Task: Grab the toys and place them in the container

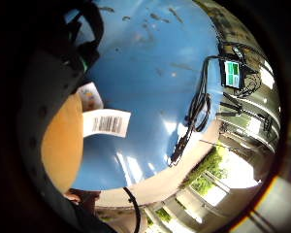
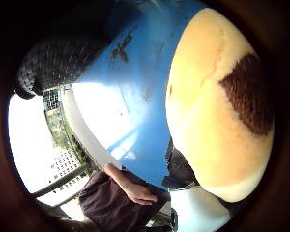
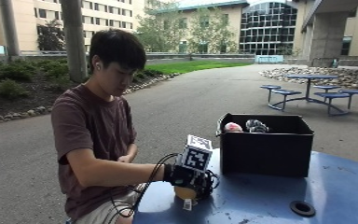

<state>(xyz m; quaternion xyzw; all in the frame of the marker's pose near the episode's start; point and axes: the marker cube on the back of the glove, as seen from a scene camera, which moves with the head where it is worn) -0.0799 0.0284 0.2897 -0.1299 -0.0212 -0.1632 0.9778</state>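
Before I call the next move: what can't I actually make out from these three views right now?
- The toy: outside view, mostly covered by the hand; palm views show only parts of it, so its kind is unclear.
- Contents of the container: only two tops show above the near wall; the rest is hidden.
- Printing on the tag: too small to read.
- The bare hand: outside view, hidden behind the right arm.

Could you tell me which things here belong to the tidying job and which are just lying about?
Job:
gloved right hand
tan plush toy it holds, paper tag attached
black container
toys inside

Lying about:
blue table
small green-screened device with cables
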